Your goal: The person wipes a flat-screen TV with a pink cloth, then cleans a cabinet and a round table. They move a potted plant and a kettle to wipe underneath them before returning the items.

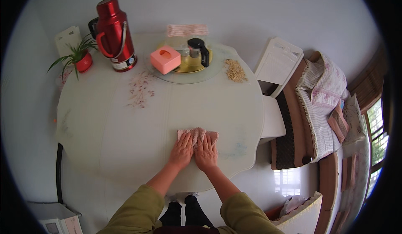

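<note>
A pink textured cloth (197,134) lies on the pale table (132,139), near its front edge and bunched up in the middle. My left hand (182,150) presses down on the cloth's left half, with its fingers pointing away from me. On the right half lies my right hand (205,152), close beside the left one. The middle of the cloth is gathered between the two hands. Both thumbs and the cloth under my palms are partly hidden.
A red thermos flask (115,39) and a potted plant (83,61) stand at the back left. On a round glass tray (188,78) are a pink tissue box (165,59) and a teapot (198,53). Beige pieces (235,71) lie right of it. A white stool (272,117) adjoins the table.
</note>
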Tool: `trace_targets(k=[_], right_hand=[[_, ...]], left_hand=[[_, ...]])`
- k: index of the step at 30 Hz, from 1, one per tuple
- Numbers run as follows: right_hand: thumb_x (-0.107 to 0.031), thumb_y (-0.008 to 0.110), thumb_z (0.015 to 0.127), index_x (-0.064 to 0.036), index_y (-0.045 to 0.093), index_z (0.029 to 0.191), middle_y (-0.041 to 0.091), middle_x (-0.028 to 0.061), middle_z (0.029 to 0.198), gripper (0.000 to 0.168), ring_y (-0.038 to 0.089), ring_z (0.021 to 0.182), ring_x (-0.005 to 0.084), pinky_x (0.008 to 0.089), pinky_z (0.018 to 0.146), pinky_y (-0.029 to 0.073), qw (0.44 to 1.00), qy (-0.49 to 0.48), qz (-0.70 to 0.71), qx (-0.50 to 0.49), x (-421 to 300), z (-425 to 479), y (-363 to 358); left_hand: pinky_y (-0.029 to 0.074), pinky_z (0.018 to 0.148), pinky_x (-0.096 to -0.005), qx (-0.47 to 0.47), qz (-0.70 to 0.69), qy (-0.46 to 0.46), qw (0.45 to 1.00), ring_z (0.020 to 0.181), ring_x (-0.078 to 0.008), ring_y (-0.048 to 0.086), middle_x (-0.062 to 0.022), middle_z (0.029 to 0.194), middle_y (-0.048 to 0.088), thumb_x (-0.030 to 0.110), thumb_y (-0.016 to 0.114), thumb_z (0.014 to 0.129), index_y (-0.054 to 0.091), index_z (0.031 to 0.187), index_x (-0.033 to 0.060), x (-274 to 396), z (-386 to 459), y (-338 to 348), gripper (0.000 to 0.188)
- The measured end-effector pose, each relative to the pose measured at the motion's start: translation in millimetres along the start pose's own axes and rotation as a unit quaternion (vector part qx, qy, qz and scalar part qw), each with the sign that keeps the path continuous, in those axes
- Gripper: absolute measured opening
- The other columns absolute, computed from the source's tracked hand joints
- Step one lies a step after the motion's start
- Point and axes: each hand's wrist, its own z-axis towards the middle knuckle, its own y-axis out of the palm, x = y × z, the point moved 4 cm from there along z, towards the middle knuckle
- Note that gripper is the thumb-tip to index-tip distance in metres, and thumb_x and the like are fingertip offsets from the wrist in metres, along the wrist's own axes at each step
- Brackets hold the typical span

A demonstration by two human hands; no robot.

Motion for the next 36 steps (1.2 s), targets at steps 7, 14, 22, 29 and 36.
trace_targets(k=[7,14,22,29,36], right_hand=[[-0.024,0.054,0.084,0.0,0.046,0.126,0.044,0.02,0.131,0.049,0.04,0.125,0.0319,0.0486,0.105,0.026,0.982,-0.176,0.064,-0.035,-82.0,-82.5,-24.5],[-0.031,0.058,0.082,0.0,0.05,0.122,0.045,0.0197,0.131,0.051,0.039,0.126,0.032,0.0485,0.106,0.025,0.968,-0.221,0.09,-0.083,-106.8,-98.5,-15.8],[-0.034,0.053,0.085,0.0,0.046,0.128,0.044,0.0176,0.133,0.055,0.037,0.128,0.0309,0.0489,0.106,0.024,0.962,-0.255,0.065,-0.068,-130.6,-33.4,8.9],[-0.033,0.055,0.084,0.0,0.046,0.126,0.046,0.0219,0.129,0.054,0.041,0.124,0.0349,0.0499,0.103,0.028,0.936,-0.329,0.098,-0.077,-157.8,-66.5,9.0],[-0.036,0.055,0.084,-0.002,0.048,0.126,0.045,0.0227,0.13,0.054,0.04,0.125,0.0354,0.0521,0.1,0.029,0.902,-0.396,0.147,-0.093,-204.7,-60.7,13.3]], left_hand=[[0.032,0.103,-0.0445,-0.024,0.015,-0.015,0.999,0.128,-0.0336,0.037,-0.0194,0.136,0.041,0.02,0.051,0.086,0.044,0.127,-0.0062,4.6,-117.4,-57.9,0.049],[0.034,0.101,-0.044,-0.037,0.021,-0.022,0.999,0.128,-0.033,0.036,-0.0182,0.135,0.043,0.022,0.053,0.085,0.046,0.126,-0.0067,0.7,-152.0,-88.7,0.051],[0.034,0.101,-0.0446,0.026,0.062,-0.1,0.993,0.129,-0.0313,0.036,-0.0165,0.136,0.042,0.022,0.05,0.086,0.045,0.128,-0.0044,-56.7,-119.4,-86.1,0.05],[0.036,0.098,-0.0461,0.044,0.075,-0.178,0.98,0.125,-0.0328,0.04,-0.0165,0.133,0.044,0.021,0.049,0.087,0.046,0.127,-0.0034,-41.2,-165.3,-109.1,0.047],[0.035,0.1,-0.0439,0.053,0.102,-0.244,0.963,0.125,-0.0296,0.042,-0.0139,0.133,0.047,0.02,0.051,0.086,0.049,0.125,-0.0026,-66.6,-205.9,-130.8,0.045]])
